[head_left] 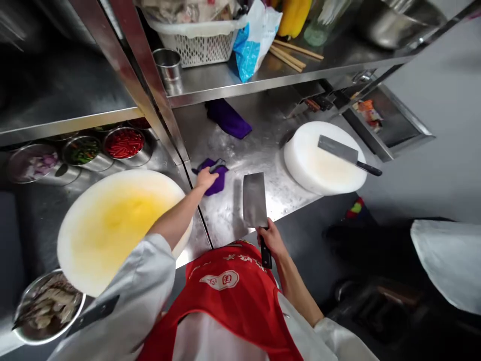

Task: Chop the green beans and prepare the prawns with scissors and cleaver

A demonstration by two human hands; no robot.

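Observation:
My right hand (pixel 272 237) is closed around the black handle of a cleaver (pixel 254 199), its broad blade pointing away from me above the steel counter's front edge. On the counter, my left hand (pixel 206 179) grips a crumpled purple cloth (pixel 217 186). A small grey curved item (pixel 217 164) lies against the cloth by my fingers; its kind is unclear. To the right, a second cleaver (pixel 338 149) rests on a thick round white chopping block (pixel 319 173). Below my left forearm is a large round chopping board (pixel 90 215) with a yellow-stained middle.
Steel pots of red chillies (pixel 125 144), green chopped pieces (pixel 84 151) and purple-white pieces (pixel 39 165) line the left. A bowl of shrimp (pixel 50 306) sits at lower left. Another purple cloth (pixel 230 119) lies under the overhead shelf (pixel 240 89), which holds a white basket (pixel 205 47).

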